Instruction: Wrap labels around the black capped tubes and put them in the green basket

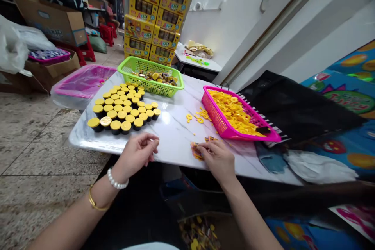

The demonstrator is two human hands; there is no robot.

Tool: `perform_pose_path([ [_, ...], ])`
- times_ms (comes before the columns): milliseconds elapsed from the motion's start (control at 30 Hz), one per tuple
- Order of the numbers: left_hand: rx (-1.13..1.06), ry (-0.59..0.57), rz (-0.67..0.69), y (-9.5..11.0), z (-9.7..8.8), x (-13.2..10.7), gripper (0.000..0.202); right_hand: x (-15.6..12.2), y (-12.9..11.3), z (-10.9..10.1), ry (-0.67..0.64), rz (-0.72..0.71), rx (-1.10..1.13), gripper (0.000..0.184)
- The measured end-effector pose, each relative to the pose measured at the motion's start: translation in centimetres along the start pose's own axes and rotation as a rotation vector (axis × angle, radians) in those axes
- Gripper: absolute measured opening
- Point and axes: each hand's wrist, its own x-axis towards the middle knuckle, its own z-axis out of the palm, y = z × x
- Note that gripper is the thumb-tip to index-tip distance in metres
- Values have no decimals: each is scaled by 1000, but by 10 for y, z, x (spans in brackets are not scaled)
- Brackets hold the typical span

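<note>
My left hand [140,150] hovers over the table's front edge, its fingers curled together and nothing visible in them. Just beyond it stand rows of small black tubs with yellow lids [118,108]. My right hand [217,160] is closed, with thumb and fingertips pinching at a small pile of orange printed pieces [197,151] on the tabletop. Whether these are stickers or packets is too small to tell. Several loose yellow plastic pieces with ring ends [200,120] lie behind the right hand, beside a pink basket [227,133] heaped with more of them.
A green basket [129,76] of small yellow and dark pieces stands at the back of the white table [171,140]. Stacked yellow cartons [152,31] rise behind it. A pink basket in clear plastic [76,86] sits left. Below the table is an open box holding small pieces [199,232].
</note>
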Motion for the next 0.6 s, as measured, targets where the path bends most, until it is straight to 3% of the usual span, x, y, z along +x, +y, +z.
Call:
perform_pose_path([
  [100, -11, 19, 11, -2, 12, -12, 42, 4, -38, 4, 102, -152, 40, 11],
  [200, -74, 38, 37, -2, 15, -16, 37, 5, -76, 19, 97, -298, 107, 9],
  [267, -125, 61, 56, -3, 11, -15, 31, 5, -94, 32, 82, -295, 195, 12],
  [367, -174, 119, 83, -4, 0, -14, 21, 5, -107, 48, 16, -33, 414, 24],
  [467, -193, 138, 92, -5, -4, -15, 16, 7, -113, 58, -217, 296, 660, 30],
  [533, -188, 187, 105, -6, -1, -18, 15, 8, -118, 62, -312, 418, 737, 39],
  [600, -150, 305, 159, -6, 3, -23, 15, 8, -122, 64, -267, 466, 737, 45],
])
